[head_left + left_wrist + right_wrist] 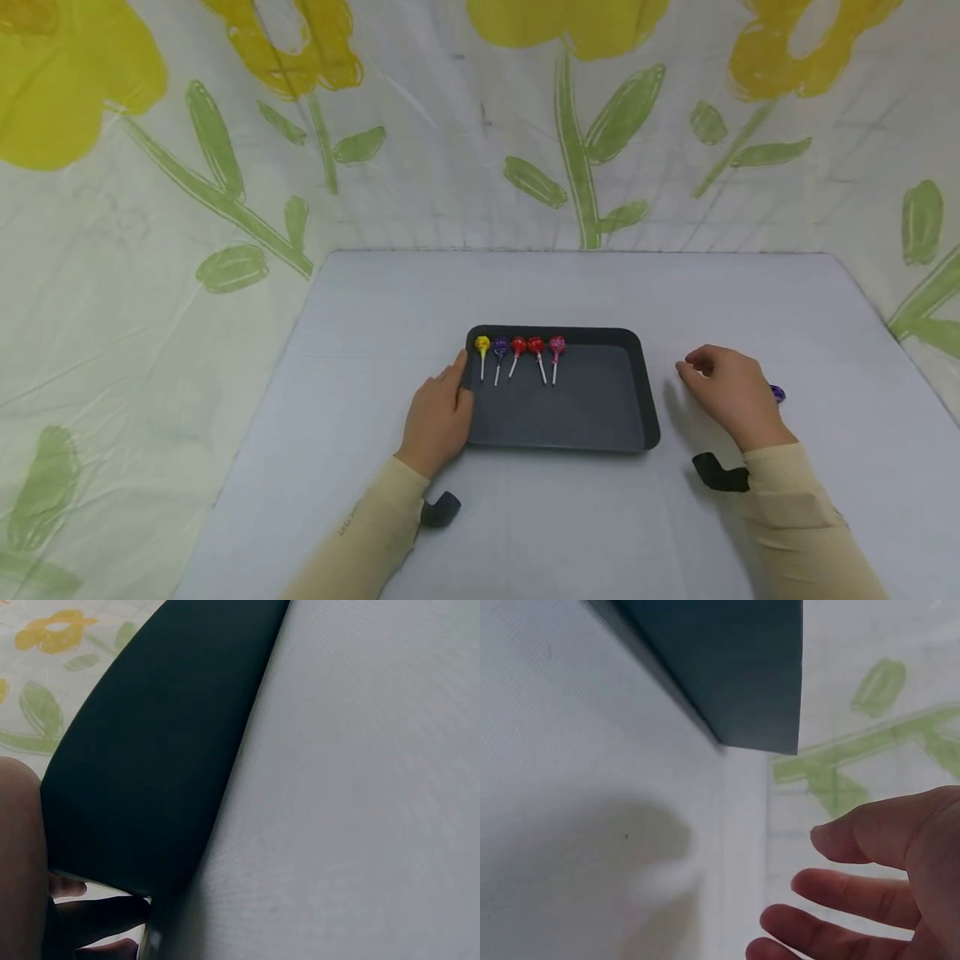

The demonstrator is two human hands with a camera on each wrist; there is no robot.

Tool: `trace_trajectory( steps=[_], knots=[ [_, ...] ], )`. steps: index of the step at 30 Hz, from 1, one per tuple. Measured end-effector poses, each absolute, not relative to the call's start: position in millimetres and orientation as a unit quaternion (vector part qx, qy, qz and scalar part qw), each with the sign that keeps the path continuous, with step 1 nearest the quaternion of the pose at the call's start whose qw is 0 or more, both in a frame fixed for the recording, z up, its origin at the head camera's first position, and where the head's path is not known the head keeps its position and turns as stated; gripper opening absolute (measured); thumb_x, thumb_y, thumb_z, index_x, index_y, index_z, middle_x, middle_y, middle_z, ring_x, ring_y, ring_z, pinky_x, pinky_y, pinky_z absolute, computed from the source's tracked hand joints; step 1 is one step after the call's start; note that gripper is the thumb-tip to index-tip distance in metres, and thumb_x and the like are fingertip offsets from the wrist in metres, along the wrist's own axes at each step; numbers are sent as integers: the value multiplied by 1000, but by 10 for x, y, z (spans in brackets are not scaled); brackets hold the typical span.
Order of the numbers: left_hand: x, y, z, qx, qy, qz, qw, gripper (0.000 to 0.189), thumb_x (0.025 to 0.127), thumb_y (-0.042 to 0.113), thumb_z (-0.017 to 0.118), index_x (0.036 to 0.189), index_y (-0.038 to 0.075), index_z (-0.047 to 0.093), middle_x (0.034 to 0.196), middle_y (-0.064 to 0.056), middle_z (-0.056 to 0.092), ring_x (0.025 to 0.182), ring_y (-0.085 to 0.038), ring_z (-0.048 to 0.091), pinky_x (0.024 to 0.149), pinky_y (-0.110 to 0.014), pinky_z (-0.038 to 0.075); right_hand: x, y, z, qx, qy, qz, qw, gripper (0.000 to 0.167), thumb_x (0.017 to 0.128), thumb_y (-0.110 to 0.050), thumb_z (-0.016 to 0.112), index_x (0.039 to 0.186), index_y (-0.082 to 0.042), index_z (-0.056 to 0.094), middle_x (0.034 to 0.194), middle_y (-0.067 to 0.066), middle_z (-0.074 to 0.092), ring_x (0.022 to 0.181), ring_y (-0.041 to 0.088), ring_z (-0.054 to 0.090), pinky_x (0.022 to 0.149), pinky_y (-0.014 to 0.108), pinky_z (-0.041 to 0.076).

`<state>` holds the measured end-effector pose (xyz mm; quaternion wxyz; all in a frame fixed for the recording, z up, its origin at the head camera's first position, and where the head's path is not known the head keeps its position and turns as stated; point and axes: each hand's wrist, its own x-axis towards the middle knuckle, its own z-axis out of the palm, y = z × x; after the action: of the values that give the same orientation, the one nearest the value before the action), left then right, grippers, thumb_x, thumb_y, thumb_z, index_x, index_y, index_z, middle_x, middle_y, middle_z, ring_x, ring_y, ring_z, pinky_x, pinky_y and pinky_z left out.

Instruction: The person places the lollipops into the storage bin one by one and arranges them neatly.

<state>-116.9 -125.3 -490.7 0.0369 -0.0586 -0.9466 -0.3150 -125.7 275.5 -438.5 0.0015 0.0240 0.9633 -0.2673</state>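
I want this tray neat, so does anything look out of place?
Yes: one purple-wrapped candy lies out on the table, partly hidden by the right hand, while five lollipops sit in a row in the tray. Nothing visible looks spilled or damaged.

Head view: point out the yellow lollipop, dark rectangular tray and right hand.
Yellow lollipop (482, 342): head view, on its round candy end.
Dark rectangular tray (566, 418): head view, on its bare floor.
Right hand (732, 390): head view, on the back of the hand.

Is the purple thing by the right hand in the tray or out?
Out: the purple thing lies on the table, right of the tray, partly hidden by the right hand.
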Motion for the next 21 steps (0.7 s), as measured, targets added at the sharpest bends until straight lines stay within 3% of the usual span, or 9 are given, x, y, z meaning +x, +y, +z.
trace_trajectory(
  steps=[9,15,21],
  knots=[
    [-1162,-1248,-4907,-55,-947,-315,33,57,105,18,44,161,8,42,156,-14,54,146,-33,50,125,-52,33,-1119,2863,-4431,41,963,-265,-2,39,102,-31,60,115,3,74,109,25,74,99,41,66,77,54,54],
    [-1158,-1246,-4892,-51,-948,-313,31,57,105,19,45,161,8,42,155,-14,54,146,-33,50,125,-52,33,-1049,2952,-4473,47,966,-254,9,40,100,-30,61,118,4,73,116,28,72,102,45,66,76,54,54],
    [-1157,-1241,-4874,-53,-948,-311,33,57,105,18,44,161,7,43,155,-14,55,146,-33,51,125,-54,33,-988,3022,-4494,42,971,-234,19,36,94,-17,61,119,8,70,125,34,67,108,51,63,81,60,53]
  ],
)
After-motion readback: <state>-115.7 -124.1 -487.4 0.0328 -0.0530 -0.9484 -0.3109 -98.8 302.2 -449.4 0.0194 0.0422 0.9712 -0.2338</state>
